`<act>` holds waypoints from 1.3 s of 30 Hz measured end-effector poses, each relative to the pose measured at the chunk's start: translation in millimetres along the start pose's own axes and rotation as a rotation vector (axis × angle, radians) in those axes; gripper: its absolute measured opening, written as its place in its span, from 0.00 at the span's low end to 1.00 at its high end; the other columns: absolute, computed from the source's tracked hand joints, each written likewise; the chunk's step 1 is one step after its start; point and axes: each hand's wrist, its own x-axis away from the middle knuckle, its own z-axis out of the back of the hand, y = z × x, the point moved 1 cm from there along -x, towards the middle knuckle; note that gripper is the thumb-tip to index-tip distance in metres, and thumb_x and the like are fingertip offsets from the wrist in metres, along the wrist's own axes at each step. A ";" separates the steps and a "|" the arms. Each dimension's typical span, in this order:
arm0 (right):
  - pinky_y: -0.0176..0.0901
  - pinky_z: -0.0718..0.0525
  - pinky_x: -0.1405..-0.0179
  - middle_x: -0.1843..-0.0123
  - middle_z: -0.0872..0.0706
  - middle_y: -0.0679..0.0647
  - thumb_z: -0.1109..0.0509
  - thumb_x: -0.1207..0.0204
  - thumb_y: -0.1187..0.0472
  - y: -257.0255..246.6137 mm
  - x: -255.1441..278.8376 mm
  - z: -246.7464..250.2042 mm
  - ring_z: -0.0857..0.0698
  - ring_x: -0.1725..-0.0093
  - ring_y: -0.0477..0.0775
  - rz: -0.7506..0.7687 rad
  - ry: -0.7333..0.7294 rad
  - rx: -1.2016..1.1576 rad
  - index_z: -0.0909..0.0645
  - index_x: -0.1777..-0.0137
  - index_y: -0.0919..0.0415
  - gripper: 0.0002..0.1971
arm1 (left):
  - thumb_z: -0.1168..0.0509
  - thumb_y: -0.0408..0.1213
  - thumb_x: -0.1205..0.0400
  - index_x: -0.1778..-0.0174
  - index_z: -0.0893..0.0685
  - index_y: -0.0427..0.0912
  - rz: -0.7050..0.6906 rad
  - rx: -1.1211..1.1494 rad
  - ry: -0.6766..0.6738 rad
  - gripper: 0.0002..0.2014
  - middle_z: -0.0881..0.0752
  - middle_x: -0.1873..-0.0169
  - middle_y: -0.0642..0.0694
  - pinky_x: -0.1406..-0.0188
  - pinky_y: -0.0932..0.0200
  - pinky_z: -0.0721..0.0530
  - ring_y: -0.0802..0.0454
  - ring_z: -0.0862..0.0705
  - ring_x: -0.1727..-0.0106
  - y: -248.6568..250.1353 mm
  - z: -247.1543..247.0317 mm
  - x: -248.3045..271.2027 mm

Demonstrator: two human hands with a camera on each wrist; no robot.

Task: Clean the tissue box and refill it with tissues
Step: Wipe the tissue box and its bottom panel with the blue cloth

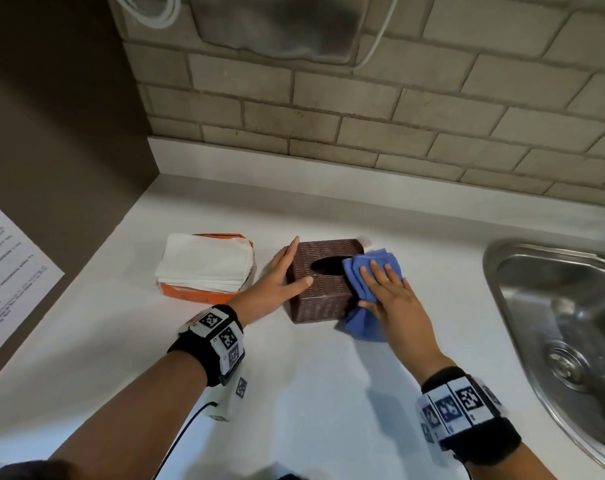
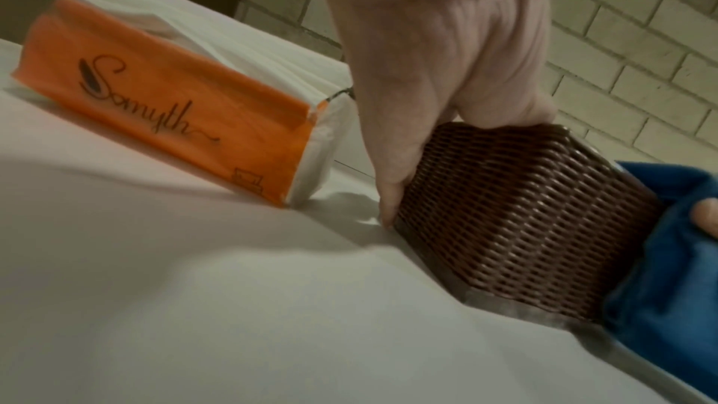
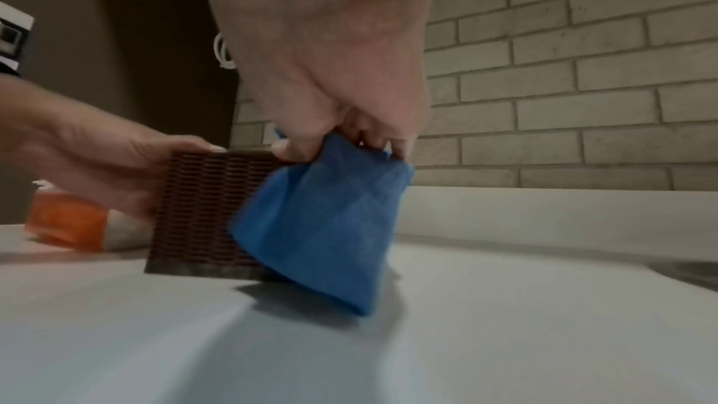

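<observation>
A brown woven tissue box (image 1: 320,301) stands on the white counter (image 1: 294,393), its oval top slot showing dark. My left hand (image 1: 280,282) steadies it, straight fingers along its left side and thumb on top; the left wrist view shows the box (image 2: 524,211) under that hand (image 2: 446,57). My right hand (image 1: 394,292) grips a blue cloth (image 1: 363,268) and presses it on the box's top right edge. In the right wrist view the cloth (image 3: 322,226) hangs from curled fingers (image 3: 388,140) over the box (image 3: 198,211). An opened orange pack of white tissues (image 1: 204,261) lies left of the box.
A steel sink (image 1: 488,268) is set into the counter at the right. A brick wall runs along the back and a dark panel stands at the left. A printed sheet (image 1: 7,265) lies at the far left. A black cable (image 1: 187,427) trails near my left forearm.
</observation>
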 end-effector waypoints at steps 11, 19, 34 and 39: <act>0.42 0.29 0.57 0.40 0.14 0.62 0.41 0.17 0.51 -28.4 -50.6 77.5 0.17 0.43 0.61 -0.256 0.109 -0.447 0.20 0.38 0.59 0.16 | 0.34 0.69 0.31 0.23 0.62 0.74 0.023 -0.082 -0.010 0.49 0.56 0.16 0.63 0.15 0.41 0.51 0.61 0.59 0.16 -3.8 2.4 -3.6; 0.54 0.45 0.17 0.15 0.42 0.53 0.49 0.20 0.37 -4.3 -57.9 17.4 0.47 0.16 0.56 0.079 -0.115 -0.094 0.44 0.18 0.51 0.33 | 0.36 0.50 0.18 0.18 0.60 0.64 0.041 -0.118 -0.039 0.41 0.56 0.16 0.57 0.15 0.50 0.53 0.61 0.58 0.16 1.7 6.3 -2.4; 0.52 0.53 0.18 0.14 0.47 0.49 0.50 0.19 0.39 -30.8 -70.1 1.7 0.53 0.15 0.54 0.221 -0.160 -0.077 0.45 0.18 0.47 0.31 | 0.37 0.37 0.16 0.17 0.53 0.51 -0.010 -0.141 0.003 0.37 0.42 0.25 0.60 0.41 0.91 0.41 0.67 0.44 0.25 12.4 0.4 0.6; 0.53 0.50 0.17 0.15 0.43 0.50 0.44 0.16 0.48 -36.7 -73.0 2.3 0.49 0.15 0.56 0.163 -0.108 -0.096 0.40 0.19 0.49 0.26 | 0.36 0.41 0.16 0.17 0.52 0.55 -0.026 -0.151 0.018 0.37 0.45 0.18 0.53 0.26 0.70 0.43 0.65 0.47 0.22 9.9 0.6 -0.6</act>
